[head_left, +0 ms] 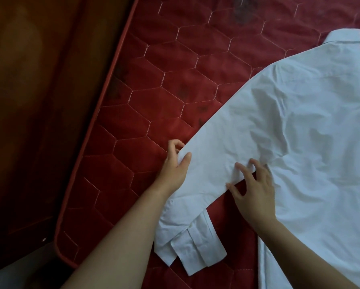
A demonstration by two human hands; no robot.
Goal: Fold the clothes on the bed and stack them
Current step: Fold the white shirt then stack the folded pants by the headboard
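Head view, wide-angle. I am seeing a dim, softly lit scene. The white shirt (300, 132) is reading as the brightest area and taking on a bluish-grey cast, while the red bed (154, 90) is showing muted. The brown wooden surface (28, 101) at left is sinking into near-darkness toward the corners. Soft shadows are lying in the shirt's creases and beneath the right hand (256, 188). Fine detail is looking slightly smeared throughout, and the lens is slightly bending the bed's piped edge.
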